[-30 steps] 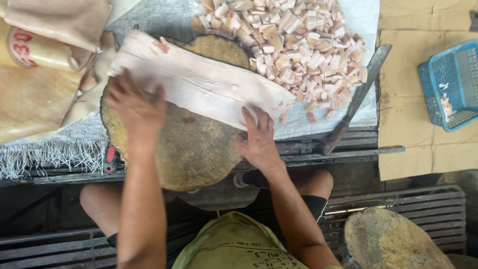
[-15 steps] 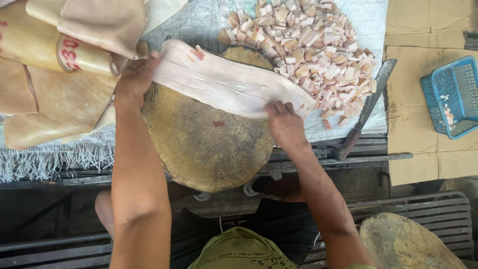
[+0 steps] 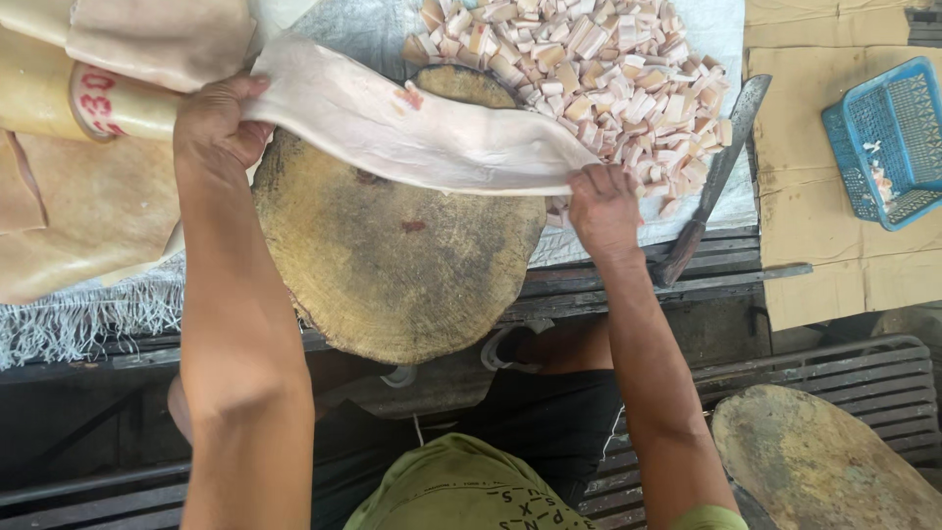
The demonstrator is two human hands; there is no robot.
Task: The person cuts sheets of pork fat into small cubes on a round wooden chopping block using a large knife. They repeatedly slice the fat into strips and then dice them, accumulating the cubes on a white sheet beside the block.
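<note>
One long pale slab of pork skin is being held stretched between the two hands above one round wooden chopping block. Its left end is being gripped by the left hand, fingers curled over the edge; its right end is being pinched by the right hand, fingers closed down on it. The slab is sagging slightly between them and is being kept over the far half of the block.

Just beyond the right hand, one heap of small diced pieces, too many to be counted, is lying on a white woven sheet. One cleaver is lying just to the right of the right hand, blade away from the person. Farther right, one blue plastic basket is sitting on flattened cardboard. Beyond and beside the left hand, several more tan skin sheets are being stacked; their count cannot be told. A second wooden block is lying below the right forearm.
</note>
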